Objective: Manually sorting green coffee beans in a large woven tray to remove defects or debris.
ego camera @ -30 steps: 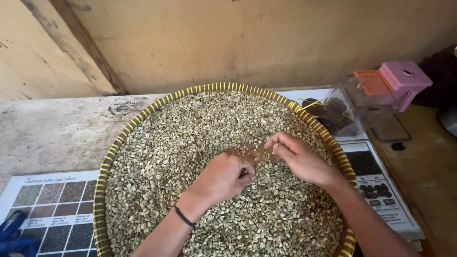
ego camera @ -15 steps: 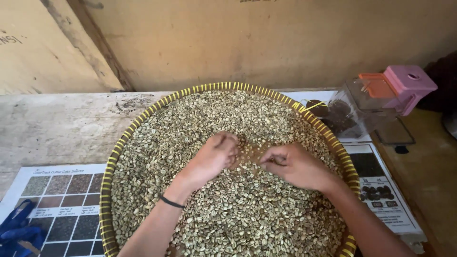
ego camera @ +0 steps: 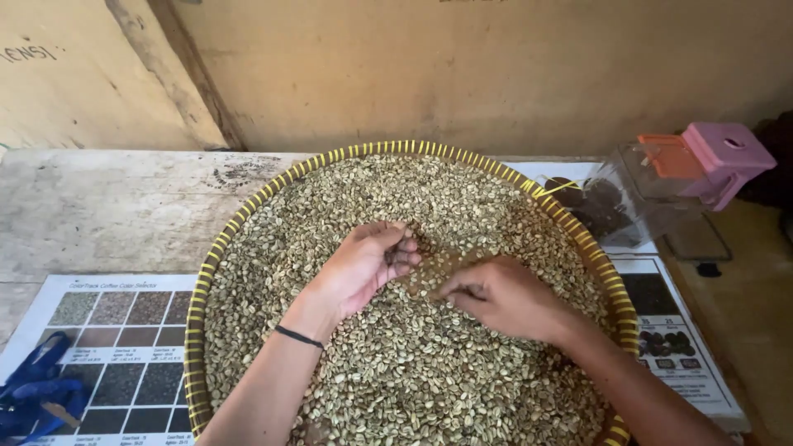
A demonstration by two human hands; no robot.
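Note:
A round woven tray with a yellow rim point(ego camera: 216, 248) lies on the table, heaped with pale green coffee beans point(ego camera: 372, 198). My left hand point(ego camera: 363, 264) rests on the beans near the middle, palm turned partly up, fingers curled around a few beans. A black band circles its wrist. My right hand point(ego camera: 500, 296) lies just to the right, fingers pinched down onto the beans beside a thin bare patch where the tray's bottom shows.
A printed colour chart of bean samples point(ego camera: 116, 330) lies left under the tray, another sheet point(ego camera: 673, 347) at right. A clear container with a pink and orange lid point(ego camera: 652, 190), holding dark beans, lies tipped at back right. Blue fabric point(ego camera: 33, 396) at bottom left. A wall stands behind.
My left hand moved up and turned its palm upward, cupping beans. My right hand dropped lower and pinched onto the beans. The camera shifted slightly.

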